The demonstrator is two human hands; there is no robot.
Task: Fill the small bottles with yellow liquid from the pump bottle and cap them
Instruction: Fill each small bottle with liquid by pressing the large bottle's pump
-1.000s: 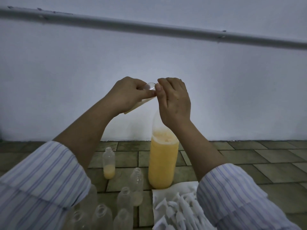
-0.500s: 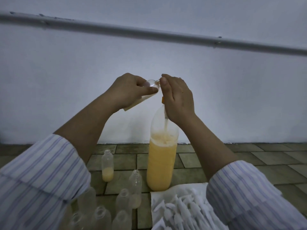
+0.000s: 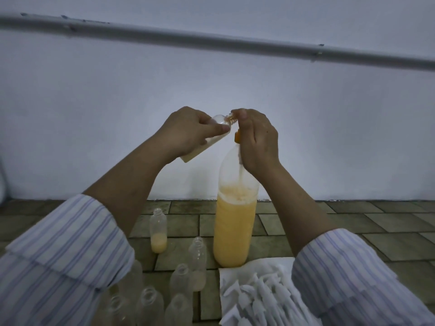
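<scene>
From the head view, the left hand [image 3: 188, 131] grips a tilted small bottle [image 3: 207, 142], its mouth at the top of the pump bottle [image 3: 235, 222]. The right hand [image 3: 256, 140] curls round the pump head, above the yellow liquid. Left of the pump bottle on the tiled floor [image 3: 353, 222] stand open small bottles [image 3: 158, 229]; white caps [image 3: 259, 300] lie just in front of it.

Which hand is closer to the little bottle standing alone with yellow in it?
Left. The left hand is raised up above the little bottle; the right hand sits further right, atop the big pump bottle.
</scene>
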